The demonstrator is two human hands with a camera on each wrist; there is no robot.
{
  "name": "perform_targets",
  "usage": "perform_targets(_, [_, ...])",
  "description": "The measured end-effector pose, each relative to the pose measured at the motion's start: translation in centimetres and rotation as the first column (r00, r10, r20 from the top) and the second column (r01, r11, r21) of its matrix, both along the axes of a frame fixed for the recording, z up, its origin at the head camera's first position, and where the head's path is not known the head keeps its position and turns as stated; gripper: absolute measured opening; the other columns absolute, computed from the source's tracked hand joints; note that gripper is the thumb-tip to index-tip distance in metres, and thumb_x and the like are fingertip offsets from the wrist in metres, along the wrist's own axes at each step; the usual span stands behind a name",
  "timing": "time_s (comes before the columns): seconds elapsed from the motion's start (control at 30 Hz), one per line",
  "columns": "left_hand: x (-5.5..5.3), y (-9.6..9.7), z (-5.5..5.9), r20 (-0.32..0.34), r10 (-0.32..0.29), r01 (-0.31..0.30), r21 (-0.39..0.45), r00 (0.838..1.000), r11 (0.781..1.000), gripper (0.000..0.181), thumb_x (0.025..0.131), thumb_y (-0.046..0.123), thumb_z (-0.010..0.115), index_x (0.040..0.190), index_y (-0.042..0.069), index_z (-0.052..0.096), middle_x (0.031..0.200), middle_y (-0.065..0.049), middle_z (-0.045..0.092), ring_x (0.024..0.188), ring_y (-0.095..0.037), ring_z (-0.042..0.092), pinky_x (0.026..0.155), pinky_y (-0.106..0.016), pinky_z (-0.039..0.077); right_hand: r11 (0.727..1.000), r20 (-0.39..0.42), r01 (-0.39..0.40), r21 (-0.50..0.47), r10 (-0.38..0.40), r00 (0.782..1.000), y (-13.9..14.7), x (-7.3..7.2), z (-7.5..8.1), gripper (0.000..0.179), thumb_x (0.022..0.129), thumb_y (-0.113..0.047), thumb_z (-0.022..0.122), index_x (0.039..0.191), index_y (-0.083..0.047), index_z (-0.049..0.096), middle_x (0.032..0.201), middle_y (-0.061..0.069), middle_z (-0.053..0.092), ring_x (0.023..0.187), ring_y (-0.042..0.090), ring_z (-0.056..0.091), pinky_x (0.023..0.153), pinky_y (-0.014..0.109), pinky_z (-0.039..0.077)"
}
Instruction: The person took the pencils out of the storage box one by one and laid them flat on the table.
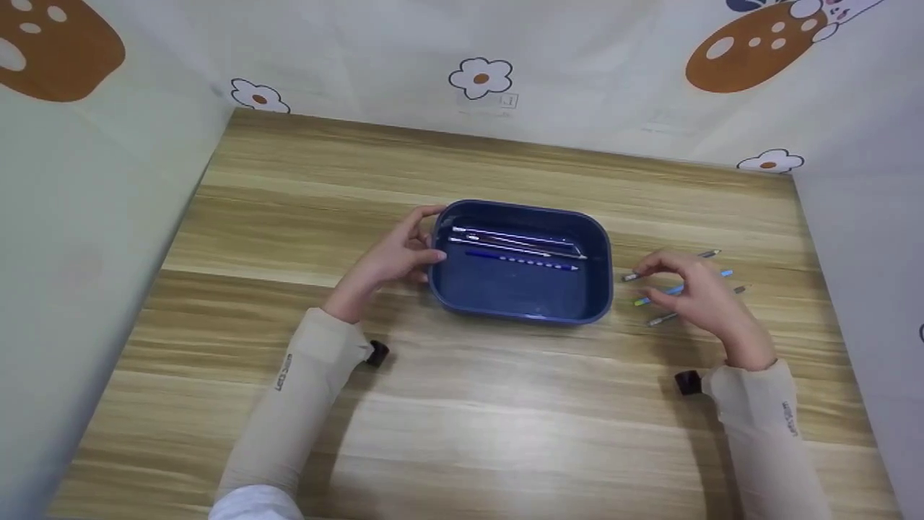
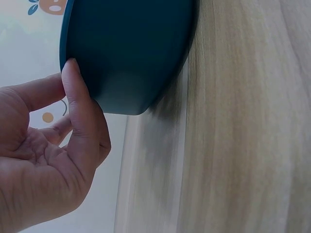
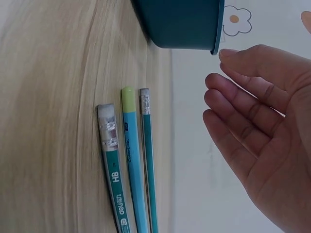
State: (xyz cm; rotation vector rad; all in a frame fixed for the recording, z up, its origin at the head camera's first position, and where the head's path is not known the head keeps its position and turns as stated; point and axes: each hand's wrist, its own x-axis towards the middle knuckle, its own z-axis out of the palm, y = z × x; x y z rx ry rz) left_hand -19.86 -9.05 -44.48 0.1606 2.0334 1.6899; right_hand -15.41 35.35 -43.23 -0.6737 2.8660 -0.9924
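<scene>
A dark blue rectangular bin [image 1: 520, 292] holds several pencils, among them a dark blue one [image 1: 523, 261] with pale spots. My left hand [image 1: 393, 254] grips the bin's left end, thumb at the rim and fingers along the outside wall. To the right of the bin, my right hand [image 1: 689, 289] hovers above three pencils on the table, fingers loosely bent and holding nothing. In the right wrist view these are a green HB pencil [image 3: 114, 174], a light blue pencil [image 3: 135, 160] with a yellow-green end, and another green pencil [image 3: 148, 145].
The wood-grain table [image 1: 476, 419] is enclosed by pale walls at the back and sides. Flower and mushroom-like prints decorate the back wall [image 1: 361, 65]. A small dark piece sticks out from each wrist band.
</scene>
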Motion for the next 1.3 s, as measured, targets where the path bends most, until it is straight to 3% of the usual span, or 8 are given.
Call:
perform_targets(0.07, [0.0,0.0,0.0,0.010,0.006,-0.006,0.010,1.000,1.000,0.074,0.092,-0.004,0.064,0.154,0.020,0.032,0.093,-0.002,0.045,0.077,-0.009,0.057,0.054,-0.020,0.056,1.000,-0.012,-0.004,-0.014,0.004,1.000,-0.2,0.0,0.0,0.024,0.081,0.002,0.077,0.104,-0.003,0.071,0.102,0.010,0.074,0.100,-0.010,0.060,0.090,0.000,0.040])
perform_targets(0.27, [-0.1,0.0,-0.1,0.020,0.012,-0.012,0.016,1.000,1.000,0.073,0.092,-0.004,0.064,0.153,0.020,0.032,0.094,-0.003,0.046,0.078,-0.011,0.059,0.054,-0.021,0.056,1.000,-0.025,-0.015,-0.017,0.015,1.000,-0.7,-0.2,0.1,0.024,0.080,0.002,0.078,0.103,-0.003,0.070,0.101,0.007,0.074,0.098,0.007,0.068,0.089,0.003,0.044])
perform_targets(0.47, [0.0,0.0,-0.1,0.011,0.005,-0.005,0.001,1.000,1.000,0.073,0.092,-0.003,0.064,0.153,0.020,0.032,0.093,-0.003,0.047,0.078,-0.011,0.059,0.055,-0.021,0.057,1.000,-0.036,-0.024,-0.020,0.023,0.999,-1.1,-0.3,0.2,0.023,0.080,0.003,0.078,0.102,-0.003,0.070,0.100,0.008,0.073,0.098,0.003,0.065,0.089,0.007,0.046])
perform_targets(0.63, [0.0,0.0,0.0,0.004,0.007,-0.007,-0.008,1.000,1.000,0.073,0.092,-0.003,0.065,0.153,0.020,0.033,0.093,-0.002,0.046,0.077,-0.010,0.058,0.054,-0.021,0.056,0.999,-0.050,-0.035,-0.028,0.034,0.998,-1.4,-0.3,0.4,0.025,0.080,0.004,0.077,0.102,-0.006,0.071,0.100,0.009,0.073,0.097,0.010,0.068,0.089,0.006,0.046])
perform_targets(0.87, [-0.1,0.0,-0.2,-0.001,0.009,-0.009,-0.006,1.000,1.000,0.073,0.092,-0.002,0.065,0.153,0.020,0.033,0.094,-0.003,0.046,0.077,-0.010,0.059,0.054,-0.020,0.056,1.000,-0.044,-0.026,0.005,0.027,0.999,-2.0,-0.5,1.0,0.022,0.084,-0.003,0.077,0.104,-0.008,0.071,0.103,0.006,0.074,0.100,0.004,0.065,0.089,0.004,0.044])
perform_targets(1.13, [0.0,0.0,-0.1,0.012,0.003,-0.003,0.001,1.000,1.000,0.073,0.092,-0.002,0.064,0.153,0.021,0.033,0.093,-0.001,0.043,0.074,-0.008,0.055,0.052,-0.017,0.054,0.998,-0.069,-0.065,-0.006,0.064,0.996,-2.9,-0.8,1.1,0.023,0.084,-0.001,0.076,0.105,-0.005,0.071,0.103,0.006,0.073,0.100,0.019,0.069,0.092,0.003,0.044])
perform_targets(1.3, [0.0,0.0,0.0,0.009,0.004,-0.004,-0.005,1.000,1.000,0.073,0.092,-0.002,0.064,0.153,0.021,0.032,0.092,-0.001,0.043,0.075,-0.008,0.055,0.052,-0.018,0.054,0.997,-0.062,-0.079,-0.022,0.078,0.995,-3.4,-1.0,1.1,0.025,0.083,0.002,0.076,0.106,-0.005,0.070,0.104,0.005,0.072,0.101,0.020,0.068,0.092,0.001,0.042])
